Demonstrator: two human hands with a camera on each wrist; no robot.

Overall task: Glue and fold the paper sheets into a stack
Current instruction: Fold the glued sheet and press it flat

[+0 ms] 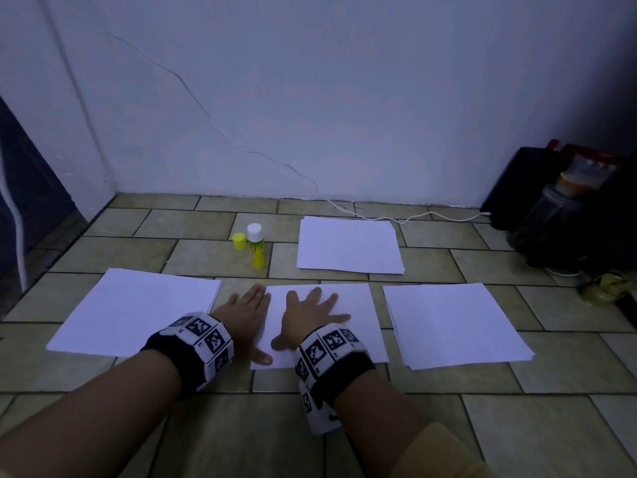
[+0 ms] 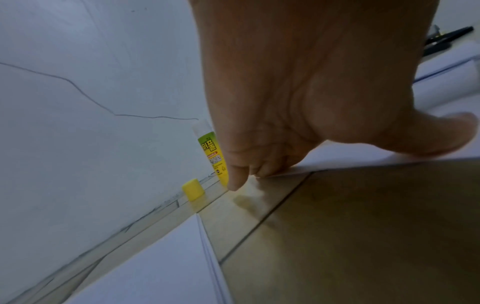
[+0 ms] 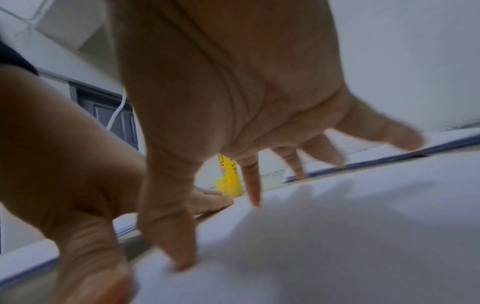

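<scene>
A single white sheet [image 1: 358, 305] lies on the tiled floor in front of me. My right hand [image 1: 312, 312] lies flat on it with fingers spread, and the fingertips [image 3: 253, 197] press the paper [image 3: 337, 226]. My left hand [image 1: 250, 308] rests flat on the sheet's left edge, with the thumb on the paper near its front corner. In the left wrist view the fingers [image 2: 259, 168] touch that sheet's edge [image 2: 350, 152]. A yellow-green glue stick [image 1: 256, 246] [image 2: 211, 152] stands uncapped beyond the hands, its yellow cap [image 1: 239, 241] [image 2: 193, 189] beside it.
Paper stacks lie at the left [image 1: 138, 312], right [image 1: 455, 326] and back [image 1: 348, 244]. A white cable [image 1: 396, 219] runs along the wall base. Dark bags and a jar [image 1: 558, 208] crowd the far right corner.
</scene>
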